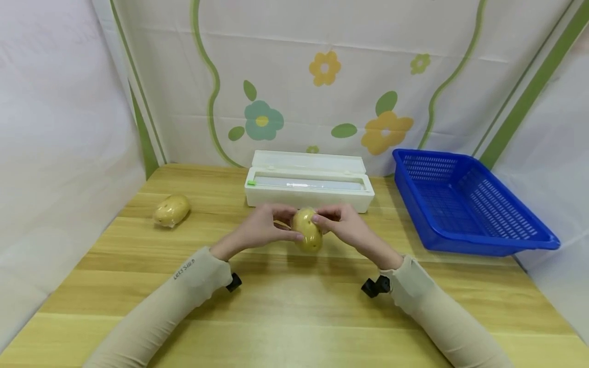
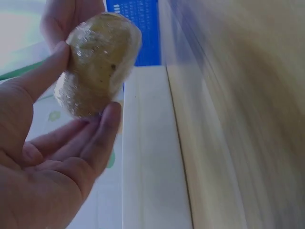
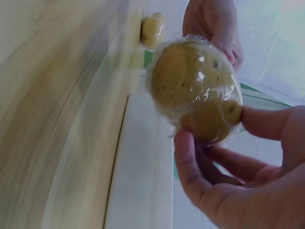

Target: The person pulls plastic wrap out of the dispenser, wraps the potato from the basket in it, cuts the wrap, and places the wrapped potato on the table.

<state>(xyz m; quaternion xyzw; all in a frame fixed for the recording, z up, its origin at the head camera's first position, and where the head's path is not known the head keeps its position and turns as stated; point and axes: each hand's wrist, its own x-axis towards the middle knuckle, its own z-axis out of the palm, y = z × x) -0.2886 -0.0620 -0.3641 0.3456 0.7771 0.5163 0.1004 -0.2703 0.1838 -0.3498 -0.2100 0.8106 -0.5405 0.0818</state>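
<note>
A potato (image 1: 307,231) covered in shiny clear plastic film is held up off the table between both hands, in front of a white box. My left hand (image 1: 269,225) pinches its left side between thumb and fingers. On the opposite side, my right hand (image 1: 346,225) grips it, the thumb lying on the front face. Wrinkled film shows over the potato (image 2: 102,64) in the left wrist view. In the right wrist view the film bulges loosely around the edge of the potato (image 3: 195,90). A second film-covered potato (image 1: 172,210) lies on the table at the left.
Behind the hands stands the white box (image 1: 308,197) with its lid raised and a roll of clear film (image 1: 309,184) inside; a green piece (image 1: 251,183) sits at its left end. A blue plastic basket (image 1: 432,225) is at the right. A flowered cloth (image 1: 294,76) hangs behind the wooden table (image 1: 294,317).
</note>
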